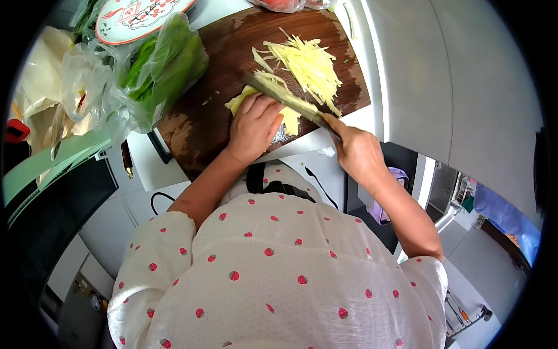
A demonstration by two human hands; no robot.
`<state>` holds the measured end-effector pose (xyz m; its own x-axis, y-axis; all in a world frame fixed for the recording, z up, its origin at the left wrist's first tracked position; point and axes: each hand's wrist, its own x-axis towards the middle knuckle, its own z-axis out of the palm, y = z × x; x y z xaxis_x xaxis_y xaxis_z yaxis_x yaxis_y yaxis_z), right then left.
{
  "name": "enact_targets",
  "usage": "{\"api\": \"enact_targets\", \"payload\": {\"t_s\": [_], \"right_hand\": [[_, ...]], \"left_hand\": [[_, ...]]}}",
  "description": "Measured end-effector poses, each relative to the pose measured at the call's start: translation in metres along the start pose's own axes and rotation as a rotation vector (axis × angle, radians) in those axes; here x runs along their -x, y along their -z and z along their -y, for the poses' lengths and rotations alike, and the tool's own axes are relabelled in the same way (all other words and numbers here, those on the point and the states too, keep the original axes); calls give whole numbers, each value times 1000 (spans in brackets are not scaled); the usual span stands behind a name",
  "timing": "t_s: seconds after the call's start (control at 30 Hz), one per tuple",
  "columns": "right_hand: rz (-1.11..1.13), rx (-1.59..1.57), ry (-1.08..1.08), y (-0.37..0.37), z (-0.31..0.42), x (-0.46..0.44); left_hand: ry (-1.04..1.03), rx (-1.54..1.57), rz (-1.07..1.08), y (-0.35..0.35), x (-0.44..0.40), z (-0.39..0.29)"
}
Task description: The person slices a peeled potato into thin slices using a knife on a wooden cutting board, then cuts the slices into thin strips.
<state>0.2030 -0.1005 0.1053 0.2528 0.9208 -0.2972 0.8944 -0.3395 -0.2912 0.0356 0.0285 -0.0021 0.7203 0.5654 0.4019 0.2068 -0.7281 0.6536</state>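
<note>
With my right hand (358, 149) closed around its handle, a kitchen knife (285, 96) points up and left across the cutting board. Its blade lies right beside the fingers of my left hand (254, 128). Those fingers are curled and press down on pale yellow slices (235, 103) that look like potato. Some cut strips lie along the blade's far side. A larger heap of thin potato shreds (308, 65) rests farther back on the dark wooden cutting board (224, 43).
Left of the board, a clear plastic bag holds green peppers (165, 61). A patterned plate (136, 20) with a red rim sits behind it. Red produce in a plastic bag (282, 4) is at the back. The grey cabinet fronts (465, 75) stand at the right.
</note>
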Motion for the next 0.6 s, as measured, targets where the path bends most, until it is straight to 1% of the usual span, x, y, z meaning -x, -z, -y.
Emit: {"api": "enact_targets", "payload": {"t_s": [0.13,0.23,0.27,0.4,0.5,0.6], "right_hand": [[103,76,-34,5,-6,11],[98,98,-53,-17,-5,-22],[88,76,-84,-25,-1,-33],[-80,-38,-20,-36,-8,-34],[-22,-57,-54,-17,-6,-17],[81,29,-56,2,-5,4]], "left_hand": [[-6,-32,23,-1,-1,1],[-13,-29,16,-2,1,3],[-20,-20,10,-3,1,3],[-30,-18,-6,-2,-1,2],[-26,15,-16,-3,1,3],[-6,-48,39,-2,1,2]]}}
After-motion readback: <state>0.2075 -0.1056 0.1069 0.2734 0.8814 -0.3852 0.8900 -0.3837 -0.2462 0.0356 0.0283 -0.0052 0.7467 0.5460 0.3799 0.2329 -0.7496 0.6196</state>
